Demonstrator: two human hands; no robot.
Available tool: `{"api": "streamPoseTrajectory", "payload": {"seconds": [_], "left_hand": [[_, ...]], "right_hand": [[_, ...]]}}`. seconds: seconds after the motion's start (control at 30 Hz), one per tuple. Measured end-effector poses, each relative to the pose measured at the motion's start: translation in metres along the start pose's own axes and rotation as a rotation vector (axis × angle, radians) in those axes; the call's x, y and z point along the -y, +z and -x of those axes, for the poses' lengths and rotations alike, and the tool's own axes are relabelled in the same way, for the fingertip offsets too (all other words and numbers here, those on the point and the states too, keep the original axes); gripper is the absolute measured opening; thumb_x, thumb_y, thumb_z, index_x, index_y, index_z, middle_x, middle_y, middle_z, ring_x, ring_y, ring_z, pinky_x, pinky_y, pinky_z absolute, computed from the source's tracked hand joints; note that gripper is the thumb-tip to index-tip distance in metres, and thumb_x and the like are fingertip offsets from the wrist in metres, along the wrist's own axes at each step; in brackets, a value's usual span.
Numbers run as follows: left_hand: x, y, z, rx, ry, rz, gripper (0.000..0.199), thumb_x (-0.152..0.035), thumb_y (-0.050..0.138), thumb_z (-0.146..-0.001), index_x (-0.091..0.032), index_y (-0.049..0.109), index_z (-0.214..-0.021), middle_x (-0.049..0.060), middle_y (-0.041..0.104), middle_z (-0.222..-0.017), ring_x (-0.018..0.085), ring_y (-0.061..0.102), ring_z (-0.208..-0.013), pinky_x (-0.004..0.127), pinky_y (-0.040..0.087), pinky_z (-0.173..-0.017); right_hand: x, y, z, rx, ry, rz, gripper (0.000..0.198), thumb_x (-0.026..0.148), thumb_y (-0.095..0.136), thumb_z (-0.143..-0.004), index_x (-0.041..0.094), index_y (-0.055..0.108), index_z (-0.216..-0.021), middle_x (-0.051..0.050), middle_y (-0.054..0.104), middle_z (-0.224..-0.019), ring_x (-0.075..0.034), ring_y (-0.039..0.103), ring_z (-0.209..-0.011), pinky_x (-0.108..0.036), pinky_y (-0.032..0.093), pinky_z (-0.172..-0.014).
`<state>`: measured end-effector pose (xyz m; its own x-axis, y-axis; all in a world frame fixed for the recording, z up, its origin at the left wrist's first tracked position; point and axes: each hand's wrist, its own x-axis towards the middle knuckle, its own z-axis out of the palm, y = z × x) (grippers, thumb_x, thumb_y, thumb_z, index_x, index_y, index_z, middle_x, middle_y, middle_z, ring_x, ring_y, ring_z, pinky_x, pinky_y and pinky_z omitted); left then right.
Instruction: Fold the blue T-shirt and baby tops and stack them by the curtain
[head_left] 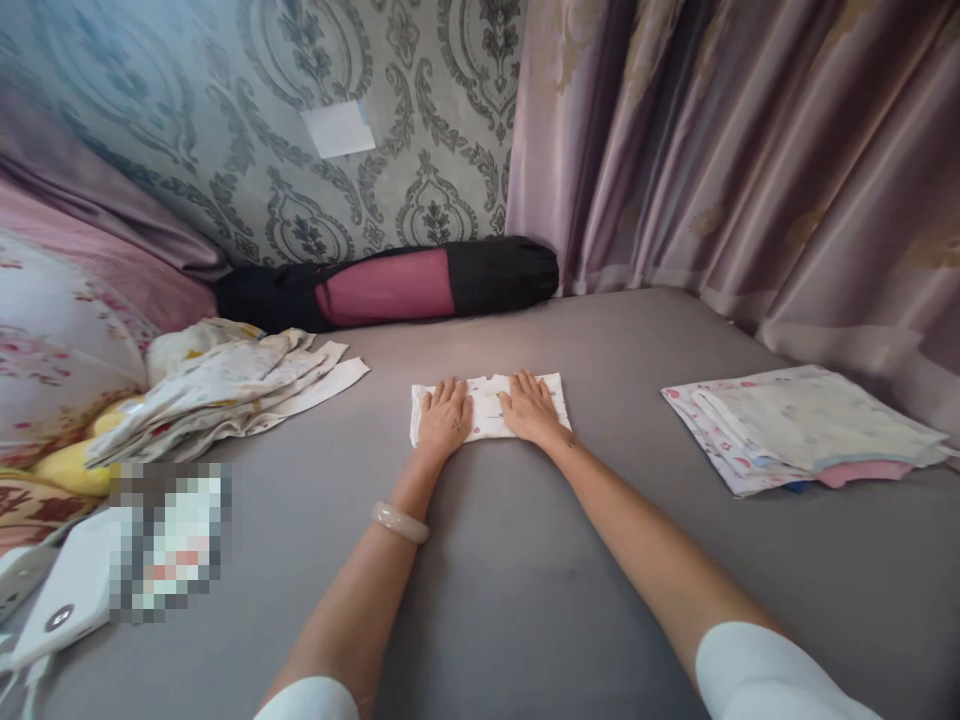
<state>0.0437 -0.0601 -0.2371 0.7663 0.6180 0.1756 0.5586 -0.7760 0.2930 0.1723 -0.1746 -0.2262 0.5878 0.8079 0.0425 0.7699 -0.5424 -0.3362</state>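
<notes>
A white cloth with a small print (489,408), folded into a flat rectangle, lies on the grey sheet (517,560) in front of me. My left hand (447,415) rests flat on its left part, fingers stretched forward. On the right part lies my right hand (534,405), palm down with the fingers spread a little. Between the two hands the middle of the cloth shows. Whether it is a garment or a plain cloth I cannot tell. A pale bangle (400,522) sits on my left forearm.
To the right lies a stack of folded printed fabrics (802,420). A loose pile of pale clothes (232,385) is at the left. Nearer are a white device with cables (79,580) and a pixelated object (180,545). A black and pink long bag (390,285) lies along the wall.
</notes>
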Motion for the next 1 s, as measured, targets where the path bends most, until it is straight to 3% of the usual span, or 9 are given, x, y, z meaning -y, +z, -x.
{"api": "streamPoseTrajectory", "payload": {"seconds": [0.2, 0.37, 0.5, 0.7, 0.93, 1.0], "left_hand": [[-0.015, -0.005, 0.013, -0.116, 0.099, 0.043, 0.044, -0.027, 0.032, -0.096, -0.018, 0.049, -0.136, 0.014, 0.046, -0.146, 0.028, 0.035, -0.140, 0.054, 0.025, -0.114], [-0.023, 0.000, 0.020, -0.045, 0.131, 0.024, 0.048, -0.031, 0.029, -0.097, -0.017, 0.047, -0.139, 0.014, 0.045, -0.147, 0.030, 0.031, -0.141, 0.055, 0.022, -0.114], [-0.017, 0.006, 0.019, 0.023, 0.115, -0.013, 0.050, -0.033, 0.027, -0.097, -0.016, 0.046, -0.141, 0.012, 0.042, -0.149, 0.030, 0.031, -0.141, 0.055, 0.023, -0.114], [-0.017, 0.006, 0.020, 0.023, 0.118, -0.035, 0.051, -0.034, 0.026, -0.098, -0.014, 0.045, -0.141, 0.012, 0.041, -0.149, 0.030, 0.032, -0.141, 0.054, 0.024, -0.114], [-0.016, 0.000, 0.022, -0.140, 0.129, -0.081, 0.051, -0.036, 0.027, -0.098, -0.014, 0.045, -0.141, 0.015, 0.043, -0.148, 0.030, 0.032, -0.141, 0.053, 0.020, -0.116], [-0.016, 0.000, 0.022, -0.123, 0.105, -0.114, 0.052, -0.038, 0.027, -0.099, -0.013, 0.045, -0.141, 0.015, 0.042, -0.148, 0.030, 0.032, -0.141, 0.054, 0.019, -0.116]], "right_hand": [[0.009, -0.010, 0.012, -0.012, -0.084, -0.052, 0.055, 0.032, 0.022, -0.098, 0.009, 0.036, -0.145, -0.015, 0.027, -0.156, -0.026, 0.018, -0.145, -0.047, 0.013, -0.117], [0.021, -0.002, 0.025, -0.024, -0.189, -0.016, 0.055, 0.029, 0.024, -0.096, 0.012, 0.034, -0.148, -0.010, 0.028, -0.156, -0.023, 0.018, -0.146, -0.046, 0.011, -0.118], [0.021, 0.006, 0.027, -0.043, -0.192, 0.018, 0.055, 0.030, 0.026, -0.096, 0.012, 0.038, -0.146, -0.010, 0.032, -0.155, -0.023, 0.021, -0.145, -0.044, 0.013, -0.117], [0.020, 0.008, 0.027, -0.064, -0.197, 0.028, 0.055, 0.030, 0.025, -0.096, 0.010, 0.039, -0.146, -0.010, 0.032, -0.154, -0.024, 0.022, -0.144, -0.044, 0.013, -0.118], [0.016, 0.002, 0.029, -0.141, -0.153, 0.035, 0.055, 0.031, 0.024, -0.098, 0.010, 0.036, -0.147, -0.011, 0.031, -0.155, -0.024, 0.021, -0.145, -0.045, 0.011, -0.118], [0.014, 0.002, 0.030, -0.146, -0.138, 0.043, 0.056, 0.033, 0.025, -0.098, 0.009, 0.036, -0.147, -0.012, 0.031, -0.154, -0.025, 0.021, -0.145, -0.046, 0.011, -0.118]]}}
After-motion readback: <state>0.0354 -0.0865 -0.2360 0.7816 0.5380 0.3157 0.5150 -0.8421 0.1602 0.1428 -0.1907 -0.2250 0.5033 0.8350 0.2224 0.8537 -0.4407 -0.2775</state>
